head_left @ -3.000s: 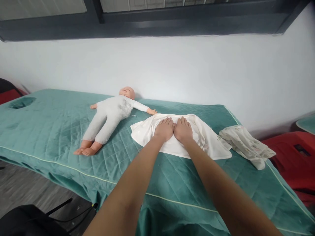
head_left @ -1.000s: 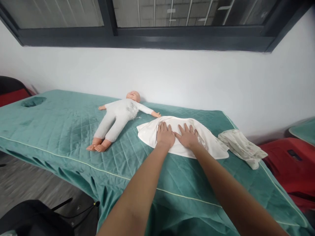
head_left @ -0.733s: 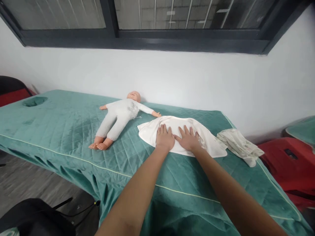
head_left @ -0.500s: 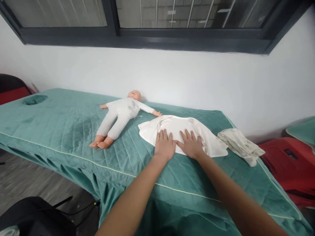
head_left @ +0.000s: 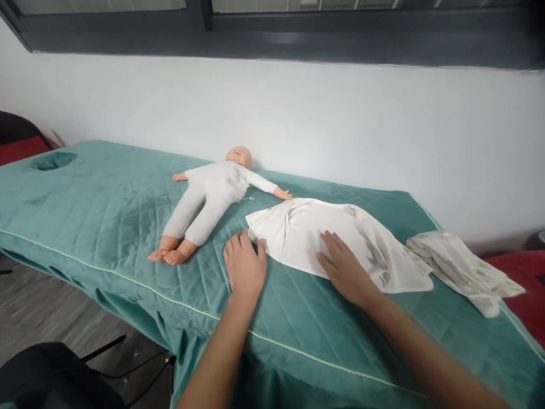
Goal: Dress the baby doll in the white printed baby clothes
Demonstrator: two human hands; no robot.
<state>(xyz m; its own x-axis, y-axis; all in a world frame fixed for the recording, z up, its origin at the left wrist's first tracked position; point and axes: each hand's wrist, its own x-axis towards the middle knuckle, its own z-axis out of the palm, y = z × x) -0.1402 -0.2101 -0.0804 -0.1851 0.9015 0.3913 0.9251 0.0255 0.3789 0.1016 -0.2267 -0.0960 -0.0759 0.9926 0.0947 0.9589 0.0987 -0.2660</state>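
A white cloth (head_left: 310, 233) lies spread on the green quilted bed cover (head_left: 289, 307). My left hand (head_left: 246, 264) rests at the cloth's left corner, fingers apart, its thumb near the cloth's edge. Over the cloth's lower middle is my right hand (head_left: 346, 270), its fingers stretched out and holding nothing. A doll (head_left: 217, 187) in white clothes lies on its back to the left, its outstretched hand close to the cloth's upper edge. A second, crumpled patterned cloth (head_left: 464, 267) sits at the right, touching or close to the white one.
Behind the bed stand a white wall (head_left: 298, 113) and a dark window frame (head_left: 272, 42). The bed has a hole (head_left: 54, 161) at its far left. A black chair (head_left: 55, 378) is at the lower left, and a red object (head_left: 522, 284) at the right.
My left hand has moved left, from the white cloth's lower middle to its left corner. The hands are now farther apart. The camera view has tilted down.
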